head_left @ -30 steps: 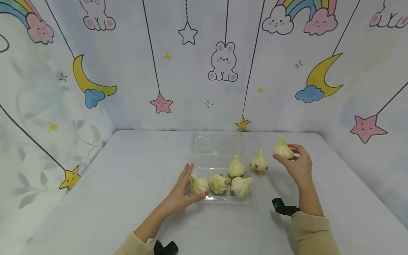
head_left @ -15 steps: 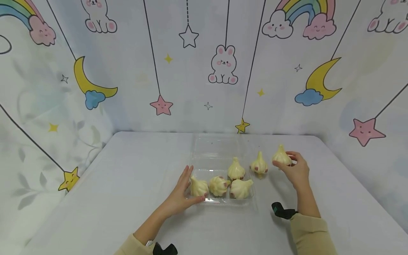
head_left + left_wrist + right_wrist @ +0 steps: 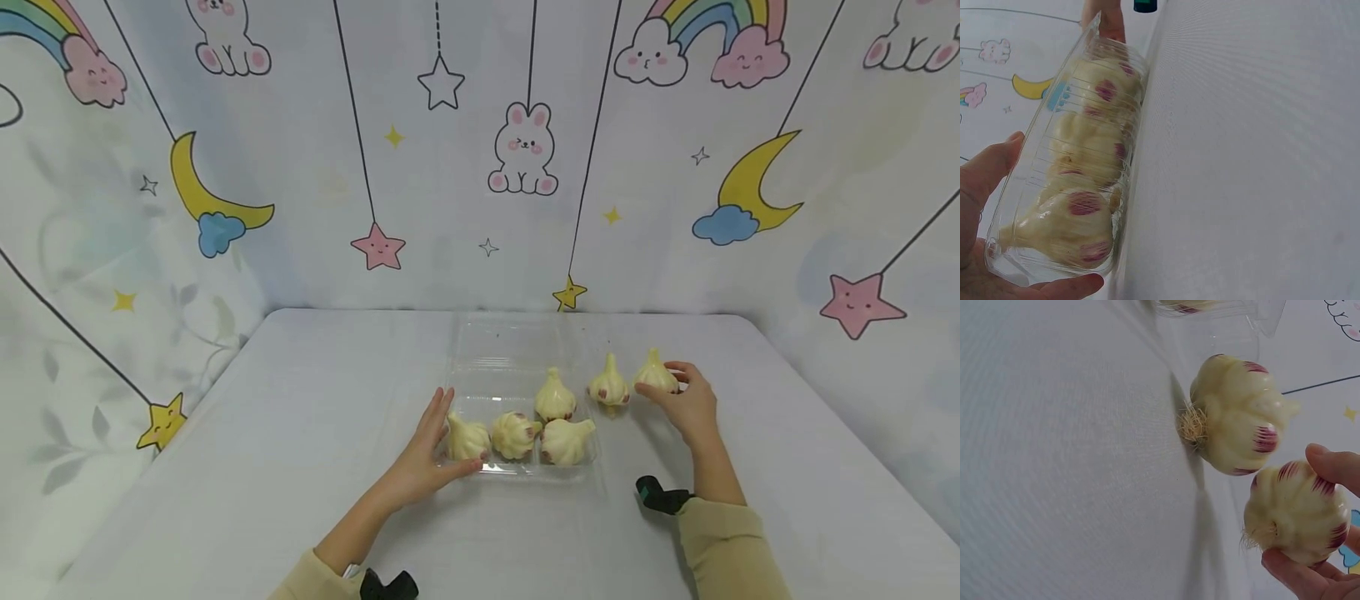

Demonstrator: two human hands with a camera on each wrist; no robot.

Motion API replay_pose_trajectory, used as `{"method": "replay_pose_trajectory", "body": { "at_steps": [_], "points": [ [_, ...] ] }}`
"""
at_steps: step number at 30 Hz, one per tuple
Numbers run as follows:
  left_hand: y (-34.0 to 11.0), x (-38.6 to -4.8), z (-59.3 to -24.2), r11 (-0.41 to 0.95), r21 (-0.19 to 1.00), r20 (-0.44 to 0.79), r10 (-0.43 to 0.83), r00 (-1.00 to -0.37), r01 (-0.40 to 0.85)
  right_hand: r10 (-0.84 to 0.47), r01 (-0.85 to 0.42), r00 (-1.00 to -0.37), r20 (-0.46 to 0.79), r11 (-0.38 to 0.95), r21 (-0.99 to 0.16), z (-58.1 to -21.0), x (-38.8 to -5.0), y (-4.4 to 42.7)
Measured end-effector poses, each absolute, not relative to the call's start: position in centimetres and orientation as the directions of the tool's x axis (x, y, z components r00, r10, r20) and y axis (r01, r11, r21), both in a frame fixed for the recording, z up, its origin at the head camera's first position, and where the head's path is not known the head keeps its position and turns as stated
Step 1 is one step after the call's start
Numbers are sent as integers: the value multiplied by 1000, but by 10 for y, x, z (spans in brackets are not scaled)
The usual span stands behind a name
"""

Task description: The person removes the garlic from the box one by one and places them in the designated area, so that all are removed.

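Note:
A clear plastic clamshell box (image 3: 487, 404) stands mid-table with its lid folded back. Three garlic bulbs lie along its front row, and another bulb (image 3: 555, 396) stands at its back right. My left hand (image 3: 427, 462) rests against the box's front left corner, fingers straight along the side, thumb at the front rim. To the right, my right hand (image 3: 693, 408) pinches a garlic bulb (image 3: 655, 372) with its stem up. In the right wrist view this bulb (image 3: 1297, 515) appears slightly off the table, close beside a free-standing bulb (image 3: 1235, 419) with dry roots underneath.
A white cloth covers the table (image 3: 300, 400). Behind it rises a backdrop (image 3: 450, 183) printed with moons, stars and rabbits. Dark wrist-camera mounts, such as the right one (image 3: 660, 496), stick out near both cuffs.
My right hand has moved left and down with its garlic bulb, bringing it nearer the free-standing one. The left hand and the box stay in place.

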State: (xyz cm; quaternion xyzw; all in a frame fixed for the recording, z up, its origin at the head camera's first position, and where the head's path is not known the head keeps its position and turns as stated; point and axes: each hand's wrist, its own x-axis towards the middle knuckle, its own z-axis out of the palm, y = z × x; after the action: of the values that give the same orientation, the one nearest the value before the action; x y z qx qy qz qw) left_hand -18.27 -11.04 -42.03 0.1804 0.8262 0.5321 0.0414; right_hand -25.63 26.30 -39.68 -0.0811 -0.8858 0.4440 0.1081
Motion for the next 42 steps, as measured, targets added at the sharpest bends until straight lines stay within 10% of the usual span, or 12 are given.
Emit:
{"method": "replay_pose_trajectory", "body": {
  "at_steps": [42],
  "points": [
    [-111, -183, -421, 381, 888, 125, 341, -932, 258, 212, 87, -976, 55, 605, -792, -404, -257, 267]
  ]
}}
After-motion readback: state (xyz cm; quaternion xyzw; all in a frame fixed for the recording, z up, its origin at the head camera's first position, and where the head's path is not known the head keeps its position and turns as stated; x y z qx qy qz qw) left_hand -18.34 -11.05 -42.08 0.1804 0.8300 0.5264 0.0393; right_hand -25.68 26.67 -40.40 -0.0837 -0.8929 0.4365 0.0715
